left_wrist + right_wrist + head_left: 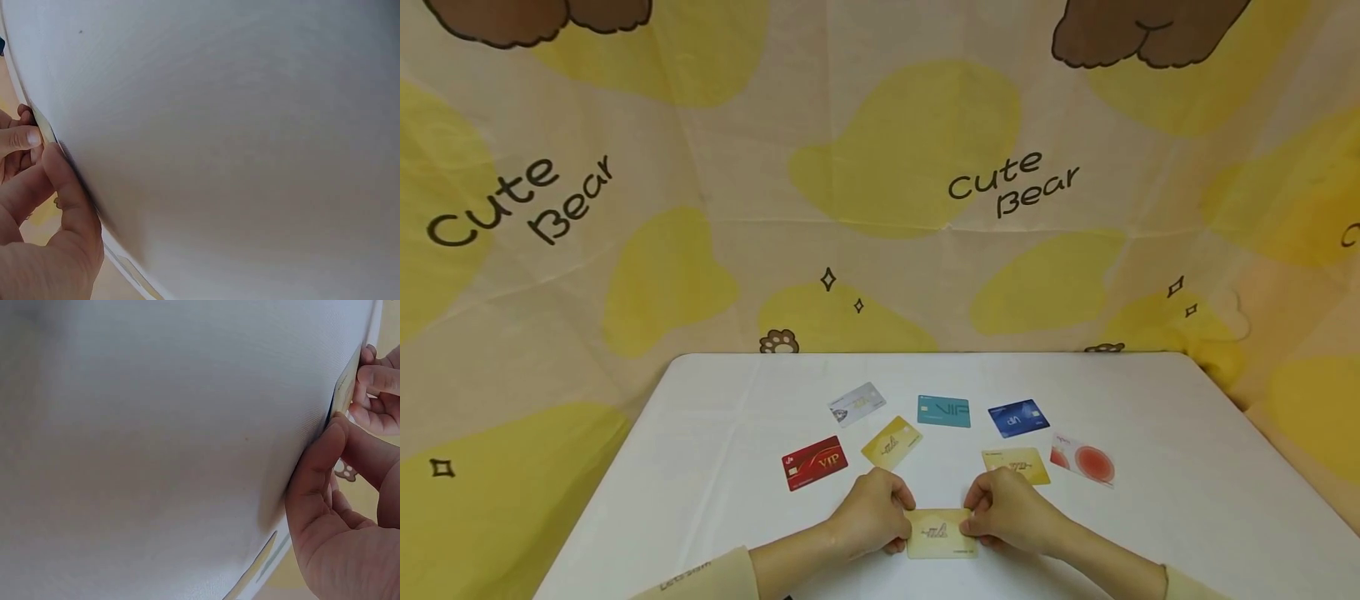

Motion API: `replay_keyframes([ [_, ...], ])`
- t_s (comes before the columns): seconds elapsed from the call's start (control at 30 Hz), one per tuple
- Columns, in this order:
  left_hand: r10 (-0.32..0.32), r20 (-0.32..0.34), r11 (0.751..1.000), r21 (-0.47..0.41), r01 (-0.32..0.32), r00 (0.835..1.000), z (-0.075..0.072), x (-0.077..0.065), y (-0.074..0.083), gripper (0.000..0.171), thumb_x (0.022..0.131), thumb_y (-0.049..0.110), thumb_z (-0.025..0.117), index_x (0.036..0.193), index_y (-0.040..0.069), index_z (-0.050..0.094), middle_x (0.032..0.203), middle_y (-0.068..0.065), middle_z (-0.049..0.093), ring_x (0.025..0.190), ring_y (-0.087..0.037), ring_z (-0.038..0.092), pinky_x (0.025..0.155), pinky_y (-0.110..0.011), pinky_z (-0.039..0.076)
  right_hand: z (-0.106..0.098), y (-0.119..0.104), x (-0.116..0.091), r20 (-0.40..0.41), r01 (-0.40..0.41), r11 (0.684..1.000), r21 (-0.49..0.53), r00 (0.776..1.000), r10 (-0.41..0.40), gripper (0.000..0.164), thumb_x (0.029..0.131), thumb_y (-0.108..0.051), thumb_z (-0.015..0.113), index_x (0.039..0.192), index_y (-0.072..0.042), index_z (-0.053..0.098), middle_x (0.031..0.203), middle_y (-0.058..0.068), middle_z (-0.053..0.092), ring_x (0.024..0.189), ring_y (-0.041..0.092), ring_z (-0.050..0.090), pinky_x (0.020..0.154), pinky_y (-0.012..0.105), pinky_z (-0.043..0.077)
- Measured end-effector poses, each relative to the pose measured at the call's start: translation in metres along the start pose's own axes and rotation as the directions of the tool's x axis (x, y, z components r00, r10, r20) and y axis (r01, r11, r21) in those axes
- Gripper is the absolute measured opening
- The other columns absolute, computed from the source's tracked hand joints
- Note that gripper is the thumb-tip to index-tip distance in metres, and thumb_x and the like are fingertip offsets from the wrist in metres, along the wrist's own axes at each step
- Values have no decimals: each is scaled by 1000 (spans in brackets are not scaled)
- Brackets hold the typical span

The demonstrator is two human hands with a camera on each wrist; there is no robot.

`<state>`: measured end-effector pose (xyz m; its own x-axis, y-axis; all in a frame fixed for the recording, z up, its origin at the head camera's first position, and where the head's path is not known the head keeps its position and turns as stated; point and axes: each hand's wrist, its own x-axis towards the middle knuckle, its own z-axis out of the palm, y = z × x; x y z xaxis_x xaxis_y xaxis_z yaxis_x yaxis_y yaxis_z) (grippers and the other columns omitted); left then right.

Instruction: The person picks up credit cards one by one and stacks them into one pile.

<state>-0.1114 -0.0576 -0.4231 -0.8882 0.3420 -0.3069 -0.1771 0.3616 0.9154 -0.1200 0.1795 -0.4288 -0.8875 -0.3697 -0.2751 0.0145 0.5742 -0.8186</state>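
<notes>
A pale gold card (942, 546) is held level between both hands near the table's front edge. My left hand (872, 512) pinches its left edge between thumb and fingers; my right hand (1011, 512) pinches the right edge in the same way. In the right wrist view the card (344, 387) is seen nearly edge-on, close to the white tabletop; whether it touches the cloth I cannot tell. Just beyond the right hand lies another gold card (1030, 467), partly covered by that hand. A third gold card (892, 442) rests beyond the left hand.
Around them on the white table (700, 500) lie a red VIP card (814, 463), a silver card (857, 404), a teal card (943, 412), a blue card (1018, 418) and a white card with red circles (1082, 458). Behind hangs a yellow-patterned curtain (880, 167).
</notes>
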Motion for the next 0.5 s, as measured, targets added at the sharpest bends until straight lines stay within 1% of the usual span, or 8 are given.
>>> replay_keyframes([
  [0.27, 0, -8, 1000, 31, 0, 1000, 0, 1, 0, 20, 78, -20, 70, 84, -2, 64, 62, -10, 59, 46, -12, 55, 45, -19, 52, 0, 0, 1, 1, 8, 1000, 1, 1000, -8, 20, 83, -5, 87, 88, -3, 67, 67, 4, 61, 54, 13, 57, 49, 22, 51],
  [0.5, -4, -10, 1000, 24, 4, 1000, -1, 3, -1, 19, 79, -19, 71, 83, -2, 64, 61, -10, 60, 45, -12, 54, 44, -20, 52, 0, 0, 1, -5, 3, 1000, -8, 1000, -3, 21, 82, -5, 87, 87, -4, 67, 66, 4, 61, 53, 13, 57, 49, 22, 51],
])
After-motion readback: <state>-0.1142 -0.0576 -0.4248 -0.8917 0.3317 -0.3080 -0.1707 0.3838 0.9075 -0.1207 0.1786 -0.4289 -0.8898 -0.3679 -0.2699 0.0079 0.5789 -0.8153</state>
